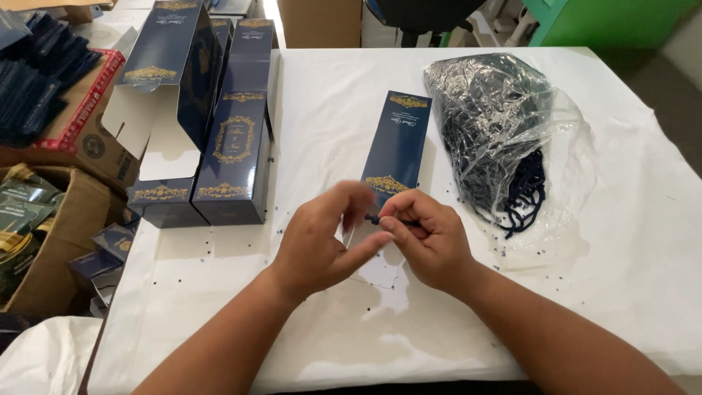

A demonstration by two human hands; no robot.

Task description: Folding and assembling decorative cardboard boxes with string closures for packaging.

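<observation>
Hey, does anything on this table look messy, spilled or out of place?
Yes: small dark specks are scattered over the white table cover, like bits shed from the dark cords spilling out of the open clear plastic bag. One navy box stands with its flaps open.

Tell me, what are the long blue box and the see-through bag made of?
The blue box looks like glossy printed cardboard: flat, stiff sides, gold patterns, white inside on its flaps. The bag seems thin clear plastic: crinkly, shiny, showing dark cords inside.
</observation>
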